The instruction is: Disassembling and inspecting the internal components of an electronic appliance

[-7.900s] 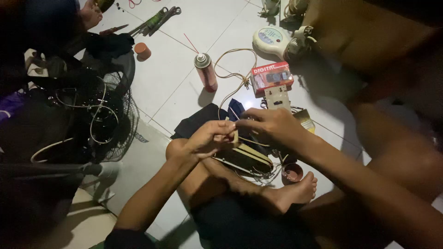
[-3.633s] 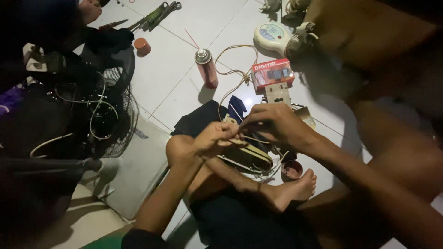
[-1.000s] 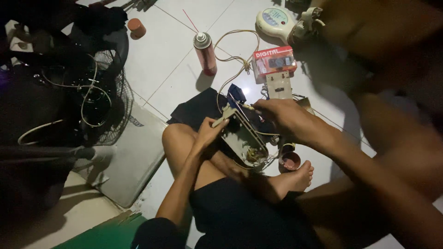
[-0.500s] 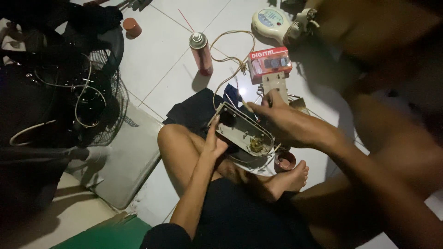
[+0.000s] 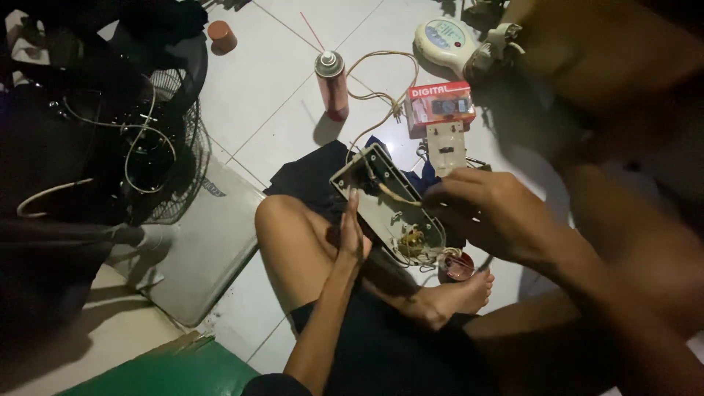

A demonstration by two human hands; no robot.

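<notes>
Head | left hand [image 5: 350, 236] braces housing [image 5: 386, 203] | right hand [image 5: 491, 213] seemingly pinching wire [image 5: 400, 196]

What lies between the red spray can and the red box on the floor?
In the head view, a loose beige cable loops over bare white tile between the spray can and the red box.

Dim overall; light falls from above onto the white tiled floor [image 5: 279, 95], brightest near the top centre. The left side and right edge sink into near-black shadow. The right hand [image 5: 488, 213] looks slightly soft, perhaps motion blur.
</notes>
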